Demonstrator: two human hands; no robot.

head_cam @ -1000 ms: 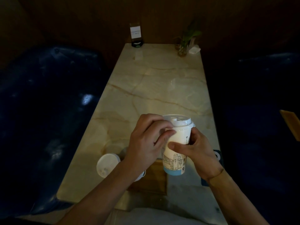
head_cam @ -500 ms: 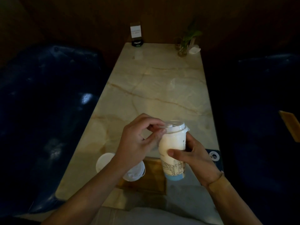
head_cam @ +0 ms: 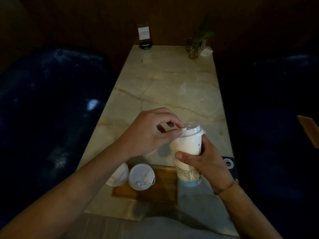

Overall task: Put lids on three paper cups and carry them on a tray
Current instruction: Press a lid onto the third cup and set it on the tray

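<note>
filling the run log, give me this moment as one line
step: lidding third cup | right hand: holds paper cup | left hand: presses lid rim | two lidded cups on wooden tray | table

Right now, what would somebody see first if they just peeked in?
Two hands in the middle: the right hand grips a tall paper cup held above the table, and the left hand pinches its white lid. Just below, two lidded cups stand on a wooden tray.
</note>
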